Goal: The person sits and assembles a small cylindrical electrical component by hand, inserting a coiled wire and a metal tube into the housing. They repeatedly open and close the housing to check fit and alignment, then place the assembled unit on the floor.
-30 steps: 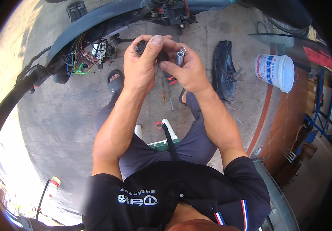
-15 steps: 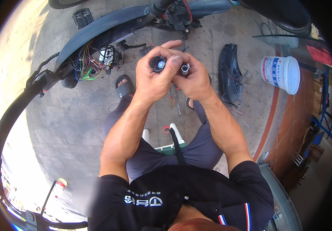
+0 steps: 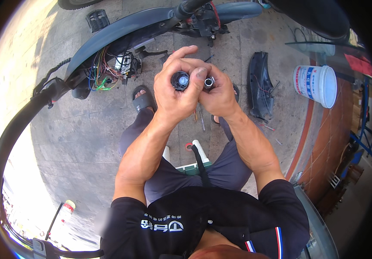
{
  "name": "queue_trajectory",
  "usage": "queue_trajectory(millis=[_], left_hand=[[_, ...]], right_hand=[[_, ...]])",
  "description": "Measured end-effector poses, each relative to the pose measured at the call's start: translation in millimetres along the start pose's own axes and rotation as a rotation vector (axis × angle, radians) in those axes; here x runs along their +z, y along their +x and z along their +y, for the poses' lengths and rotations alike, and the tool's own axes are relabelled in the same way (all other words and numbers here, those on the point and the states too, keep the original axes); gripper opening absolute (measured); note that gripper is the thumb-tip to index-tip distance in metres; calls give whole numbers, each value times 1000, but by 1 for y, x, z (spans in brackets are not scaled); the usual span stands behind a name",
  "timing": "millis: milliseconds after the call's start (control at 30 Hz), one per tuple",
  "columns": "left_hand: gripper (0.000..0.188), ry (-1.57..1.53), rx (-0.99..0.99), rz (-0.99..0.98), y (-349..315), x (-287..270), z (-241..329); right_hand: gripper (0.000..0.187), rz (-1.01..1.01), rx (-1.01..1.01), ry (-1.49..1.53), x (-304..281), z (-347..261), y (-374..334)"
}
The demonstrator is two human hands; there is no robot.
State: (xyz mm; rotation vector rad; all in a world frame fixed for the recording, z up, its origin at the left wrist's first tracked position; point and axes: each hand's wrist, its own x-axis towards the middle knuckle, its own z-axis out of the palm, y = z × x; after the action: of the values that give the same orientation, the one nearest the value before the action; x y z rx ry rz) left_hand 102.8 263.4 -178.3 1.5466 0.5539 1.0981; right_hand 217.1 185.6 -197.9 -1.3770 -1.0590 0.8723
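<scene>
Gripping seen at both hands, raised together above knees. Black round part [image 3: 180,80] enclosed by left hand [image 3: 175,93], open end faced up toward camera. Small metal tube [image 3: 208,82] pinched by right hand [image 3: 219,95], touching black part's side. Hands pressed together. Scooter [image 3: 142,26] with exposed wiring [image 3: 108,69] ahead; white bucket [image 3: 317,84] at right, on pavement.

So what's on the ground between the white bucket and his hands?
In the head view, a curved black plastic panel lies on the pavement between the white bucket and the right hand; otherwise bare concrete.
</scene>
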Motion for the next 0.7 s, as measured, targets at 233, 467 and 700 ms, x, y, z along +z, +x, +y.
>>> queue_trajectory(millis=[233, 467, 700], left_hand=[[12, -58, 17, -36, 4, -1, -3], [14, -14, -10, -80, 1, 0, 0], [17, -372, -157, -58, 6, 1, -5]], right_hand=[[33, -112, -12, -37, -5, -5, -1], [35, -16, 73, -13, -5, -3, 0], [33, -121, -89, -97, -13, -8, 0]])
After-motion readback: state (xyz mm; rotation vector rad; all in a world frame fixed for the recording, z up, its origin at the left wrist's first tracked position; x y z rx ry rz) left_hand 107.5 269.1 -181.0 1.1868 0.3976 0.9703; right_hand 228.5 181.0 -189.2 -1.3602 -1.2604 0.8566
